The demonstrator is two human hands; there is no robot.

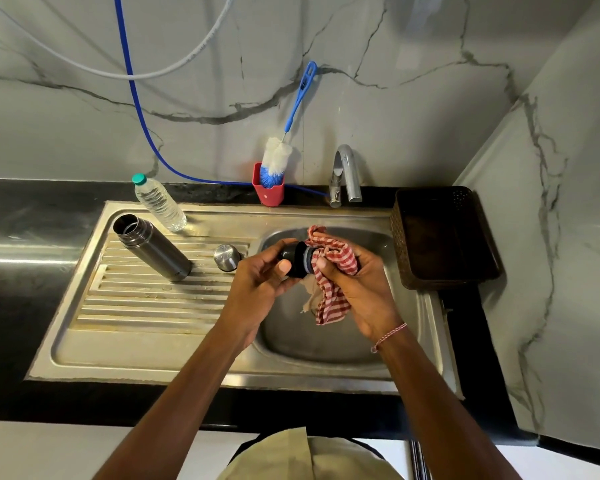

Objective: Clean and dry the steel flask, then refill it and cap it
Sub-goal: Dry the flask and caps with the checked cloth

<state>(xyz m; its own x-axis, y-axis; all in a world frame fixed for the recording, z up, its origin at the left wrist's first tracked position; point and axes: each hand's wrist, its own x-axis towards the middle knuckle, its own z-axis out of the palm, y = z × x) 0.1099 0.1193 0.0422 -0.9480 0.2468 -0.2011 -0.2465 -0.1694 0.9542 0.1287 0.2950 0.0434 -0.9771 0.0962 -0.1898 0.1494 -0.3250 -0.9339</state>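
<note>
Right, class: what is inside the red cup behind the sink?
A bottle brush stands in the red cup, bristles down; the cup's wall hides its tip and anything beneath.

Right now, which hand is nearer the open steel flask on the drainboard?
Left. The left hand, holding the black stopper, is right of the flask, past the steel cup. The right hand, gripping the striped cloth, is farther right over the basin.

The flask [152,247] was brushed steel, the sink [153,348] dull scuffed steel, the cloth [333,271] woven, the desk [21,306] glossy black.
</note>
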